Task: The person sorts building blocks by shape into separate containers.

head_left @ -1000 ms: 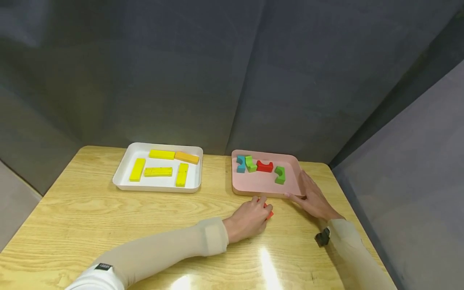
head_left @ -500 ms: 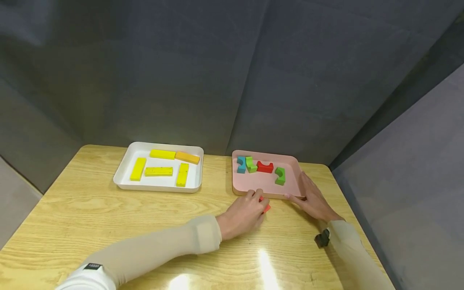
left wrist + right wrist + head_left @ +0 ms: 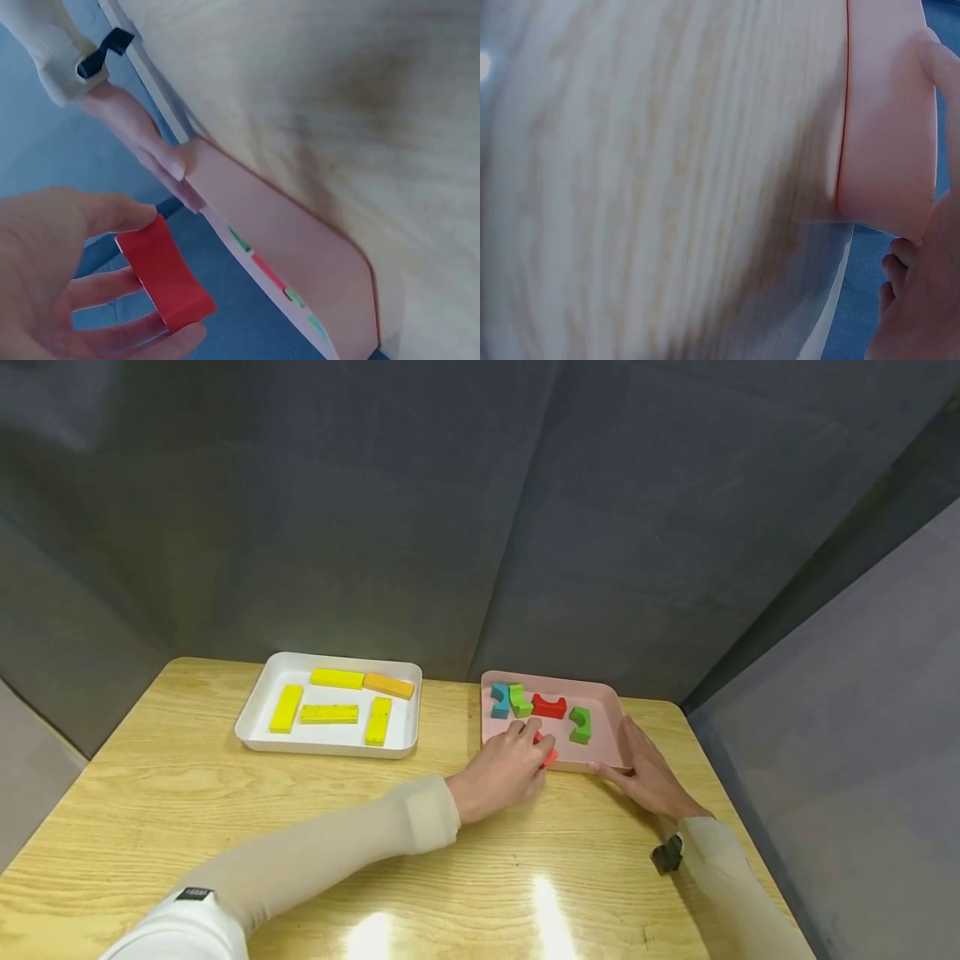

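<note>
My left hand [image 3: 501, 774] pinches a red block [image 3: 550, 758] above the front rim of the pink tray [image 3: 609, 739]. In the left wrist view that red block [image 3: 166, 276] has a curved notch and sits between thumb and fingertips. At the tray's front right corner my right hand [image 3: 654, 777] holds on, thumb along the front wall and fingers along the right side. Inside the tray lie a blue notched block [image 3: 500, 702], a light green one [image 3: 519, 701], a red one [image 3: 549, 707] and a darker green one [image 3: 581, 725].
Left of the pink tray stands a white tray [image 3: 300, 747] holding several yellow bars [image 3: 328, 714] and an orange bar [image 3: 388, 686]. Both trays are on a wooden table [image 3: 375, 793], near its back edge. Dark fabric [image 3: 360, 527] hangs behind it.
My left hand has carried the red block forward, from the table in front of the pink tray to over its front rim. The right hand has stayed at the corner.
</note>
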Demonstrator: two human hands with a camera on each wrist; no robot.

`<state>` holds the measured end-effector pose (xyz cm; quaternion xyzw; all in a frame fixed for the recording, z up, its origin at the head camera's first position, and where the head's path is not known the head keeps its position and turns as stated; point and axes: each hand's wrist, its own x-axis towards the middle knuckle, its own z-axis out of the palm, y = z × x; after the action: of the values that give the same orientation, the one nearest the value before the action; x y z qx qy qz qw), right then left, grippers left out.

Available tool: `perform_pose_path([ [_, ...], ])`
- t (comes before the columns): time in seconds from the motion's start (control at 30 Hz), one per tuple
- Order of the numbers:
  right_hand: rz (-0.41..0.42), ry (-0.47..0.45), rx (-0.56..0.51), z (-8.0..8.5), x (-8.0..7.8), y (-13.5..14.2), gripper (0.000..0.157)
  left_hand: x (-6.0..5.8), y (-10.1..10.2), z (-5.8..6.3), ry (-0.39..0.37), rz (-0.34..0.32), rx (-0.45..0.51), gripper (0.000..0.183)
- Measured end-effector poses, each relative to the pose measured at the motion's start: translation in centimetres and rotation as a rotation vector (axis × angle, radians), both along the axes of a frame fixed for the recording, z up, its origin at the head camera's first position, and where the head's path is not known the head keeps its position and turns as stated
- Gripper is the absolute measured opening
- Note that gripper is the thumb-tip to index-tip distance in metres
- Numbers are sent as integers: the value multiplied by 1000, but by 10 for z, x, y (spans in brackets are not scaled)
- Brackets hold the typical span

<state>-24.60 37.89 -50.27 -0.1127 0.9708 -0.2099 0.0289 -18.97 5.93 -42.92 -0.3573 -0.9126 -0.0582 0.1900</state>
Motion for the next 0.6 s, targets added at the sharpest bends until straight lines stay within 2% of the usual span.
perform_pose_path([
  [0.23,3,-1,1,-1,-2,1,121,-22,4,7,13,30,10,40],
  [0.6,5,-9,3,-2,-1,2,120,-50,15,3,31,69,29,43],
])
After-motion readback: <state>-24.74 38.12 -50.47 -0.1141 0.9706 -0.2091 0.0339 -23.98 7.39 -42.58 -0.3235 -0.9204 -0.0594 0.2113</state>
